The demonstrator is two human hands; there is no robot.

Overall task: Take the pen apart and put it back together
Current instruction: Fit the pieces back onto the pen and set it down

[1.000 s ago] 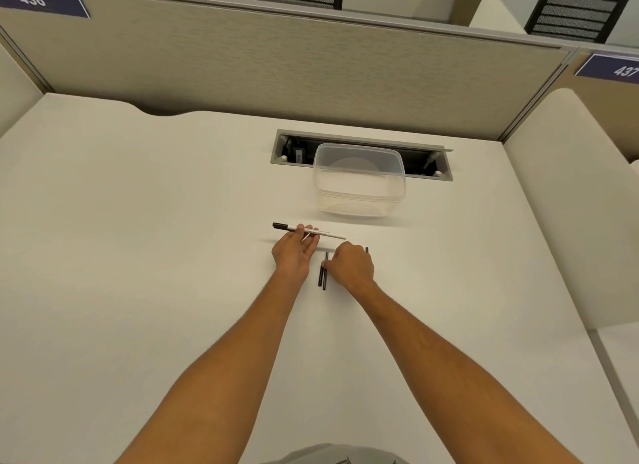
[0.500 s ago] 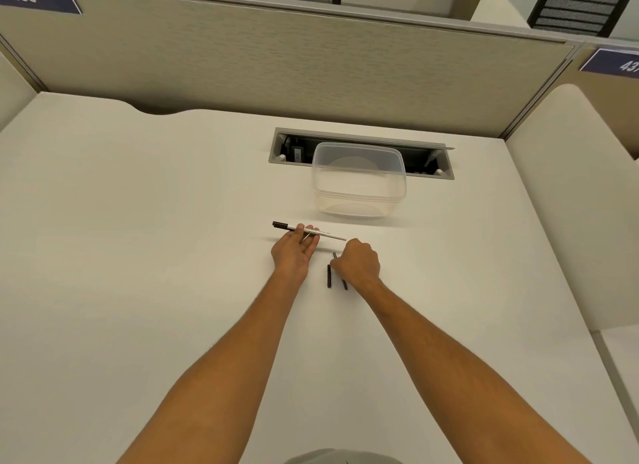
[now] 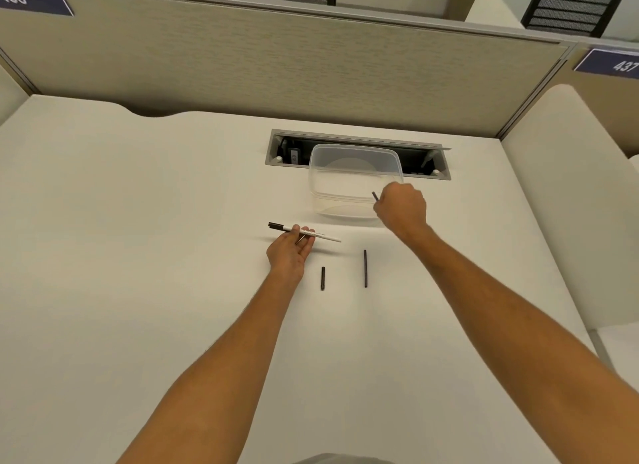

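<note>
My left hand (image 3: 289, 250) holds a white pen barrel (image 3: 320, 236) with a black end pointing left, lying across its fingers just above the desk. My right hand (image 3: 401, 209) is raised near the front right corner of the clear container and is closed on a small dark pen part (image 3: 375, 196) whose tip sticks out to the left of the fist. Two dark pieces lie on the white desk between my arms: a short black piece (image 3: 323, 278) and a longer thin black rod (image 3: 365, 268) to its right.
A clear plastic container (image 3: 330, 190) stands behind my hands, in front of a grey cable slot (image 3: 356, 152) set in the desk. A beige partition wall closes the back; a padded divider (image 3: 567, 204) runs along the right.
My right hand lifted a small dark part off the desk and moved up and right toward the container. The short piece and the long rod now lie uncovered. My left hand stayed put.
</note>
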